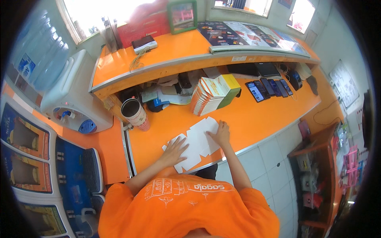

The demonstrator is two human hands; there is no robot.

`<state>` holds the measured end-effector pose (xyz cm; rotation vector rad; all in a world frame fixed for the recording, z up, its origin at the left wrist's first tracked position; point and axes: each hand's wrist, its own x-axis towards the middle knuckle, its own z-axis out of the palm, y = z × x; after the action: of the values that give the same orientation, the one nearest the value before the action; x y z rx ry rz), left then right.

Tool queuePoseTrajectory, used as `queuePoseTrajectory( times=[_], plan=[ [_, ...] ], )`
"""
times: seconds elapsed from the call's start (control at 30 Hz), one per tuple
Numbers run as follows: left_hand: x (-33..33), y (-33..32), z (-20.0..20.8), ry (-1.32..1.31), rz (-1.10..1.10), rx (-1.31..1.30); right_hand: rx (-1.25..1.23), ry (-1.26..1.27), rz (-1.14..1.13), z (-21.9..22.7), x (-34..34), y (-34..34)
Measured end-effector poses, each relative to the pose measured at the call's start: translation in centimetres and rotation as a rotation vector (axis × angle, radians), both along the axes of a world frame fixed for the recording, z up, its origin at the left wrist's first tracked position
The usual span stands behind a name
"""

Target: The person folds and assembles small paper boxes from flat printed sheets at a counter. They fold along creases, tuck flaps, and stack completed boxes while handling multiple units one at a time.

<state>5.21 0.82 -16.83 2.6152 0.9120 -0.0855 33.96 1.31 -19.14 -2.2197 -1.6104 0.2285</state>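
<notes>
A flat white cardboard box blank (pixel 197 139) with cut flaps and notches lies at the front edge of the orange counter. My left hand (pixel 173 152) rests palm down on its left part, fingers spread flat. At the blank's right edge is my right hand (pixel 220 135), its thumb stretched over the white surface and its other fingers bent at the border. How far those fingers reach under the card is hidden. Just beyond the blank stands a stack of folded cartons, white with orange and green print (pixel 210 95).
A patterned tumbler (pixel 136 114) stands on the left of the counter (pixel 158 125). Several phones (pixel 258 91) lie in a row at the right. Papers and small items fill the space under the raised shelf (pixel 166 59). A water dispenser (pixel 77 91) is at far left, a wooden rack (pixel 317 170) at right.
</notes>
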Motion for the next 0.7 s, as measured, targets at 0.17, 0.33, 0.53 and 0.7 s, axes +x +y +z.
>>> queuePoseTrajectory(
  times=[0.17, 0.33, 0.53, 0.7],
  plan=[
    [-3.0, -2.8, -3.8, -0.051, 0.006, 0.057, -0.035, -0.072, -0.042, 0.1, -2.1, -0.4],
    [-3.2, -2.8, -4.5, 0.004, 0.018, 0.067, 0.054, -0.281, -0.057, -0.2, -3.9, -0.4],
    [-6.1, -3.5, -3.8, 0.049, 0.014, 0.024, 0.145, -0.314, -0.009, -1.5, -6.4, -1.3],
    [-7.5, -3.6, -4.4, -0.047, 0.031, -0.014, 0.364, -0.479, -0.021, -3.0, -8.3, -1.4]
  ],
)
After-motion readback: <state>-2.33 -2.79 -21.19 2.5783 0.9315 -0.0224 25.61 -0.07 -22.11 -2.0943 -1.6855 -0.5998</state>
